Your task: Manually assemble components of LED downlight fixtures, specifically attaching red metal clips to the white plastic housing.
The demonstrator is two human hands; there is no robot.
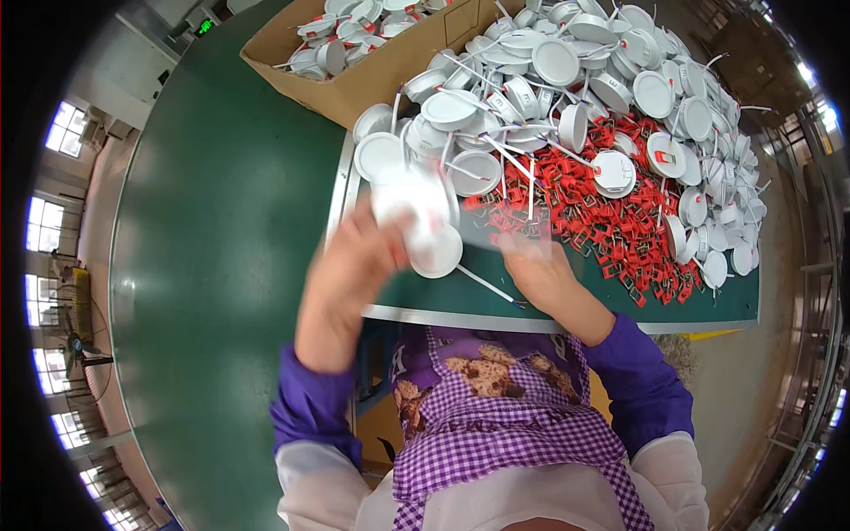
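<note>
My left hand (354, 252), smeared by motion, closes on a white round light fitting (409, 190) at the table's near edge. A second white disc (436, 254) lies just under it, its white cable running right toward the edge. My right hand (536, 265) pinches a thin see-through sheet (527, 232), perhaps a clear plastic bag, to the right of the fitting. Beyond that hand spreads a heap of red clips (580, 208) with metal wire parts. Many more white light fittings (556, 62) with short cables are piled behind and around the clips.
An open cardboard box (381, 75) holding similar white fittings stands at the back left of the pile. The green table (212, 292) extends along my left, and a pale metal edge (496, 322) borders the work surface in front of me.
</note>
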